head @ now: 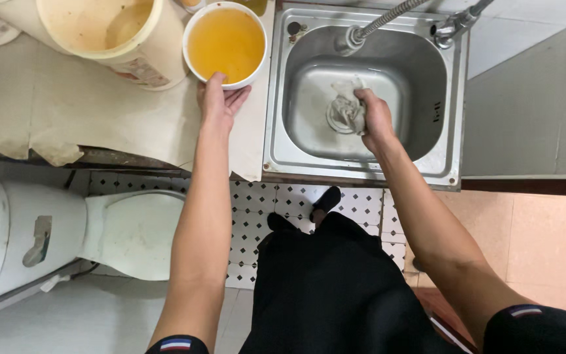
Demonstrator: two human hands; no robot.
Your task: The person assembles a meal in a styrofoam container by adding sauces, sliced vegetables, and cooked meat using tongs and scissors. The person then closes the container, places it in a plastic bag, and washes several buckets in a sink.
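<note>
My left hand (pixel 219 99) rests on the near rim of a white bowl (pixel 194 65) filled with yellow-orange liquid, standing on the counter left of the sink. My right hand (pixel 375 115) is down in the steel sink basin (pixel 420 85), gripping a crumpled grey cloth (pixel 343 110) that lies bunched over the middle of the basin floor.
A large cream bucket (pixel 142 52) stands left of the bowl on a paper-covered counter (pixel 67 111). A metal tap hose (pixel 388 19) hangs over the sink. A white toilet (pixel 67 229) sits below left on the tiled floor. My dark trousers and shoe (pixel 325 200) show below.
</note>
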